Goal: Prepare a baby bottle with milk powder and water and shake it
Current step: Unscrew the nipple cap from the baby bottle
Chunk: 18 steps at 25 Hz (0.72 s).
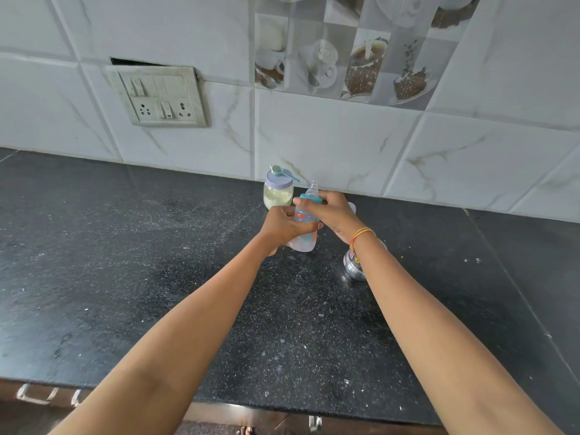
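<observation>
From the head camera, both arms reach out over a black speckled counter [157, 262] toward a white tiled wall [329, 136].

The left hand [282, 226] grips the clear body of the bottle [303, 238], fingers curled round its middle and the thumb lying across the front. The bottle is tilted slightly, its base lifted just off the counter, or barely touching it; which one is hard to tell. It bears orange and teal prints, and its inside looks cloudy white.

The right hand [334, 211] holds the teal collar [310, 198] at the bottle's top, fingers and thumb curled round it. The clear teat [313, 187] stands up above the collar. A thread band [361, 235] sits on the right wrist.

Just behind the left hand, near the wall, a jar [278, 196] of pale powder stands upright with a lilac lid. A teal scoop [281, 172] lies on that lid, its handle pointing right.

Beside the right wrist, a small steel vessel [354, 266] stands on the counter, partly hidden by the forearm.

On the wall to the left hangs a switchboard [160, 97], and a picture tile of cups [345, 58] sits higher up.
</observation>
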Each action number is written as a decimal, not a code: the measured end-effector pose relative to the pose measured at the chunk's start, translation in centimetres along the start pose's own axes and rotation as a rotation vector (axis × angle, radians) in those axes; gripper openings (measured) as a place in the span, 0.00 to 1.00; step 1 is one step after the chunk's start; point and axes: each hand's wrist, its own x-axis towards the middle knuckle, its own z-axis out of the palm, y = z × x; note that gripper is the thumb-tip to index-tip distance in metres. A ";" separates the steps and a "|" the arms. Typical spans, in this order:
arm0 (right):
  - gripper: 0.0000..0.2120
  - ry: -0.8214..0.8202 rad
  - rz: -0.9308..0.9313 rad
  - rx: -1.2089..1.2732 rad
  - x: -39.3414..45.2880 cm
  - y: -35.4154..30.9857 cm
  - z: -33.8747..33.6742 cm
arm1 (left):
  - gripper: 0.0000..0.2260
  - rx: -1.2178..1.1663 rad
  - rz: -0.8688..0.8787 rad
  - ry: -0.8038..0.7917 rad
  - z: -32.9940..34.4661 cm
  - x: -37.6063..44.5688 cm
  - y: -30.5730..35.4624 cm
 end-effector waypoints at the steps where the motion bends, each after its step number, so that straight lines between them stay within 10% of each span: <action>1: 0.05 -0.065 -0.011 0.050 0.0 -0.3 -0.2 | 0.08 -0.059 -0.030 -0.021 -0.1 0.0 0.0; 6: 0.19 -0.399 0.099 0.365 -0.1 -1.0 -1.9 | 0.08 -0.105 -0.039 -0.219 -1.0 -0.3 0.2; 11: 0.16 -0.081 0.058 0.163 -0.6 -1.1 -1.4 | 0.10 -0.069 0.010 -0.068 -0.8 -0.3 0.0; 18: 0.24 -0.174 0.110 0.250 0.0 -0.4 -2.0 | 0.17 -0.023 0.000 -0.007 -0.8 -0.1 0.3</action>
